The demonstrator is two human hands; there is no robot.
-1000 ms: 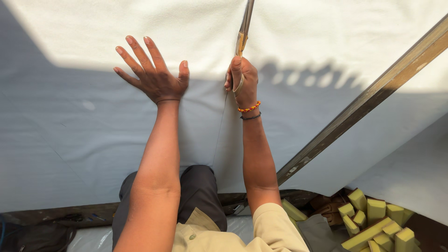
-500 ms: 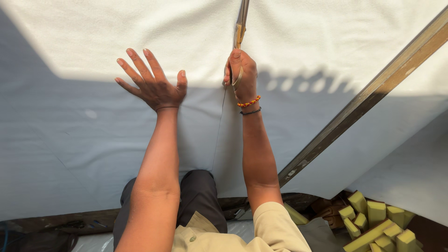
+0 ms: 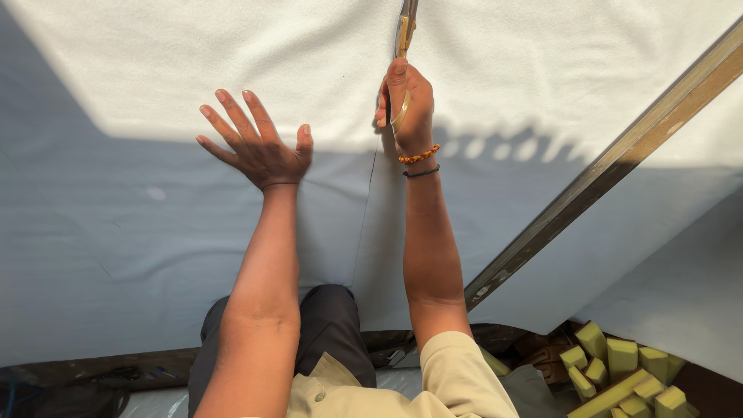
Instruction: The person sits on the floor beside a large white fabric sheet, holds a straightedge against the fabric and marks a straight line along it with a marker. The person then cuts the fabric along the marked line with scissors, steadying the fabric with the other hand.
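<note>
both hands have advanced up the white sheet [image 3: 542, 93] since the earlier frame. left hand [image 3: 259, 147] lies flat, fingers spread wide, pressing the sheet and gripping nothing. right hand [image 3: 406, 104] is closed around the scissors [image 3: 404, 31], positioned at the top of the cut line [image 3: 368, 217]. yellow foam blocks [image 3: 619, 371] lie lower right.

Wide work surface covered by white fabric sheet [image 3: 155, 232], half sunlit far, shaded near. Long wooden straightedge [image 3: 619, 162] laid diagonally across at right. Left hand [image 3: 259, 147] pressed flat on sheet.
</note>
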